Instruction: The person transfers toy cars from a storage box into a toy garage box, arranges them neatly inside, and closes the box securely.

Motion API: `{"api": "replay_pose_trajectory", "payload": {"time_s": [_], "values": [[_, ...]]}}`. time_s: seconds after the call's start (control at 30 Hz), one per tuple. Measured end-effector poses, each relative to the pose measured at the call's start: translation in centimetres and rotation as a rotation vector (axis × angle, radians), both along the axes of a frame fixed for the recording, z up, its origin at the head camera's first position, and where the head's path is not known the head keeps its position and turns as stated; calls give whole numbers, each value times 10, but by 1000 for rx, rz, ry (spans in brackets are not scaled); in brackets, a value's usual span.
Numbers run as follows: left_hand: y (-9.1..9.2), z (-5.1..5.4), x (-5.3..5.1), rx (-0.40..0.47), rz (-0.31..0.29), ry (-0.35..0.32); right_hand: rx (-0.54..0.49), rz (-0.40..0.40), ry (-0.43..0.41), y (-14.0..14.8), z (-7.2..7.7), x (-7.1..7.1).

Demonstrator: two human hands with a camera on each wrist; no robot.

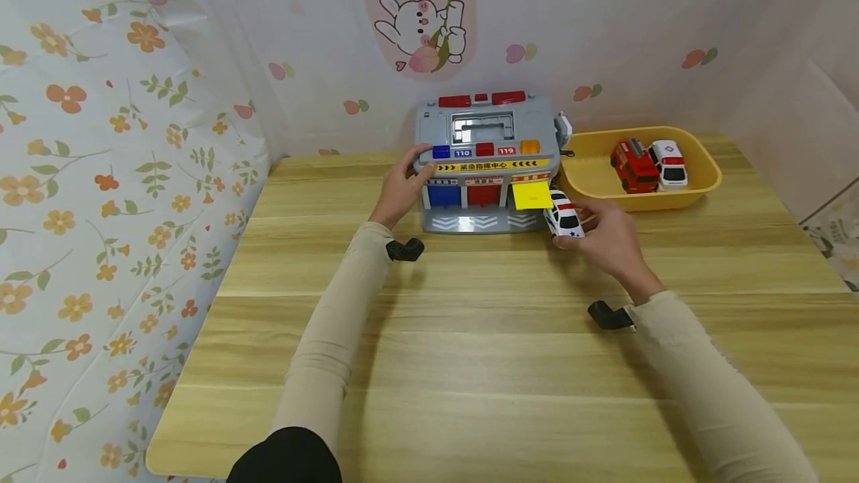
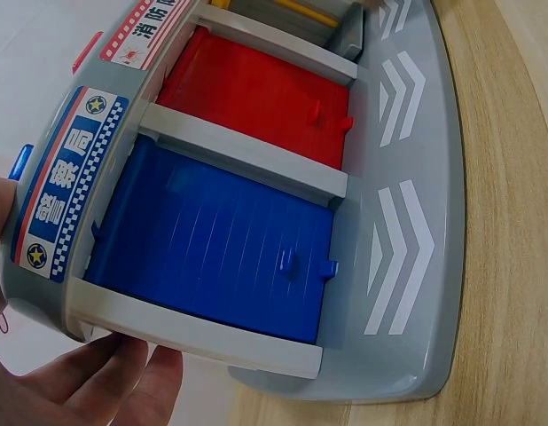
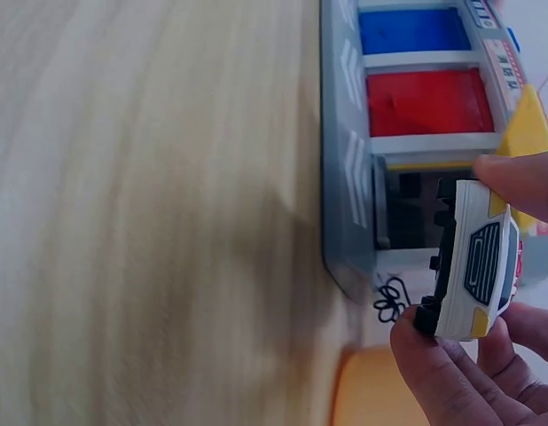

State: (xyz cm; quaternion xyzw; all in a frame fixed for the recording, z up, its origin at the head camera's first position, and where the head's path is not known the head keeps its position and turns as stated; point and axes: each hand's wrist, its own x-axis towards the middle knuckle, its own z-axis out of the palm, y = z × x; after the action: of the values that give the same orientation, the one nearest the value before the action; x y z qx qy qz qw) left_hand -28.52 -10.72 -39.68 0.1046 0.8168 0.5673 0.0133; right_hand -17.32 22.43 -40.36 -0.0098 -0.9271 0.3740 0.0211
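right of centre in the head view, the right hand (image 1: 611, 241) pinches the white toy car (image 1: 565, 216) by its sides, just beside the raised yellow door (image 1: 532, 196) of the grey toy garage (image 1: 493, 162); left of it, the left hand (image 1: 401, 188) grips the garage's left end. the car looks light, its stiff, smooth shell perhaps a little slippery, so thumb and fingers across both sides should hold it best. the garage seems hard, hollow plastic, likely to slide unless steadied at an end, its thin raised door probably the most fragile part
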Motion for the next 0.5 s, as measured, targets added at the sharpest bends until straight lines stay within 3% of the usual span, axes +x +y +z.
{"api": "replay_pose_trajectory", "payload": {"time_s": [0.5], "values": [[1,1,1,-7,1,-5,-48,20,-43,-17,-18,-12]]}}
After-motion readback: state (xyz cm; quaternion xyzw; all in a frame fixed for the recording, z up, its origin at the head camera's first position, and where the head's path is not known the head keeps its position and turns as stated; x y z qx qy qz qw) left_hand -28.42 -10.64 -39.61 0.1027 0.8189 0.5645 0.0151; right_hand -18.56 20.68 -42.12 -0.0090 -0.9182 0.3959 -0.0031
